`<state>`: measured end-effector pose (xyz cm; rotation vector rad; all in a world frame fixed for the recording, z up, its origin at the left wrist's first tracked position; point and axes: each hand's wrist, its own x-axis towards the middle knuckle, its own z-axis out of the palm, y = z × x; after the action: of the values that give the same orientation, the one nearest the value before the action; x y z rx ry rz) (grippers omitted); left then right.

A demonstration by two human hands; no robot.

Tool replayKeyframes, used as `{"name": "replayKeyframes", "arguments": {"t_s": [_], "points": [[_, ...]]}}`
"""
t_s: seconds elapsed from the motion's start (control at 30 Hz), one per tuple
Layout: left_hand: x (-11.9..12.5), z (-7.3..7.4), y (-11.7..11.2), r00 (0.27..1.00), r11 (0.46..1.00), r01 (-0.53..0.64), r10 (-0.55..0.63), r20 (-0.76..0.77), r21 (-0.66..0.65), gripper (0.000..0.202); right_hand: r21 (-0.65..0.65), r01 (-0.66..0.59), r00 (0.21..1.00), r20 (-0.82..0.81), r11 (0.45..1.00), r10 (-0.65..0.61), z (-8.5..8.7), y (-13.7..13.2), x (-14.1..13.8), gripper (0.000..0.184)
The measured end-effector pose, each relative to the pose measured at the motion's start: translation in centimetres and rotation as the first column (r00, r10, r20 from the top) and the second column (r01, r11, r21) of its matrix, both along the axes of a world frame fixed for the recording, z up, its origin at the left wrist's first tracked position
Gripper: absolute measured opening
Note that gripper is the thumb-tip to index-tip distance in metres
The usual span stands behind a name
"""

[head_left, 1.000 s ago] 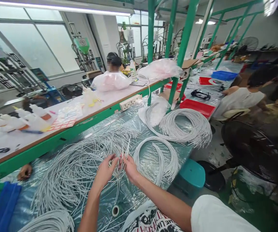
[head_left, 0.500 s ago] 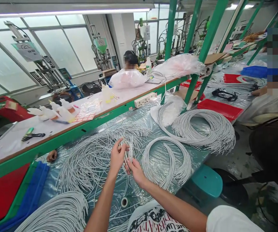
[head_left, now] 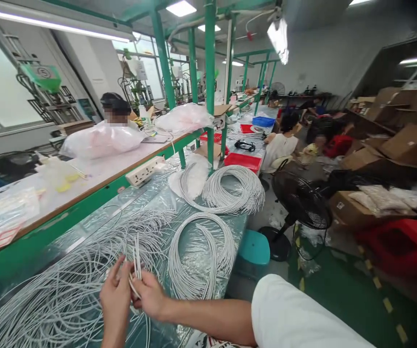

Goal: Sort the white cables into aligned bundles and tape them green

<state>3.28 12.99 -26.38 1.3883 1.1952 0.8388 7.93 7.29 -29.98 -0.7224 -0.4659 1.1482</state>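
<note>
My right hand [head_left: 149, 294] is closed around a small bunch of thin light-grey cables [head_left: 137, 253], whose ends stick up above the thumb. Close beside it on the left, my left hand [head_left: 117, 286] has its fingers curled and pinched at the same bunch; the exact grip of its fingertips is partly hidden. Beneath and beyond both hands spreads a loose heap of grey cables [head_left: 59, 275] on the plastic-covered table. Just right of my hands lies a coiled cable bundle [head_left: 179, 256], and a larger coil [head_left: 208, 191] lies farther back.
A green-edged shelf [head_left: 96, 193] with a power strip [head_left: 145, 171] runs along the left. Red trays [head_left: 243, 162] lie at the far end. A teal stool [head_left: 254, 247] and a black fan [head_left: 301, 198] stand right of the table. Other people sit farther off.
My view has swung to the right, bringing the fan, boxes and aisle into sight. Both hands stay together at the cable bunch, now lower left in view.
</note>
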Motion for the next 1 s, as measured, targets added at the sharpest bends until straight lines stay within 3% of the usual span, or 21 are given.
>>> {"name": "replayKeyframes", "arguments": {"t_s": [0.13,0.33,0.5,0.7,0.87,1.0], "points": [[0.0,-0.1,0.3,0.993,0.988,0.114,-0.109,0.053,-0.106,0.059,0.006,0.010,1.000,0.028,1.000,-0.010,-0.4,0.0,0.2,0.061],[-0.3,0.7,-0.5,0.981,0.977,0.146,-0.123,-0.152,0.152,0.049,-0.037,0.031,0.997,0.070,0.999,-0.029,-1.4,0.4,0.1,0.057],[0.2,0.6,-1.8,0.989,0.942,0.137,-0.111,-0.102,0.307,0.044,-0.034,0.103,0.989,0.110,0.994,-0.099,-1.4,-0.7,0.1,0.053],[-0.3,0.4,-2.5,0.991,0.945,0.130,-0.117,-0.060,0.299,0.040,-0.061,0.114,0.978,0.181,0.992,-0.101,-2.0,-1.4,0.7,0.047],[-1.3,0.8,-2.2,0.999,0.957,0.015,-0.023,0.024,0.290,0.039,-0.087,0.102,0.976,0.200,0.991,-0.083,-2.5,-1.0,1.6,0.047],[-1.7,1.3,-1.2,0.991,0.979,-0.030,0.003,0.133,0.201,0.040,-0.060,0.039,0.978,0.205,0.997,-0.026,-1.9,-1.3,2.2,0.048]]}}
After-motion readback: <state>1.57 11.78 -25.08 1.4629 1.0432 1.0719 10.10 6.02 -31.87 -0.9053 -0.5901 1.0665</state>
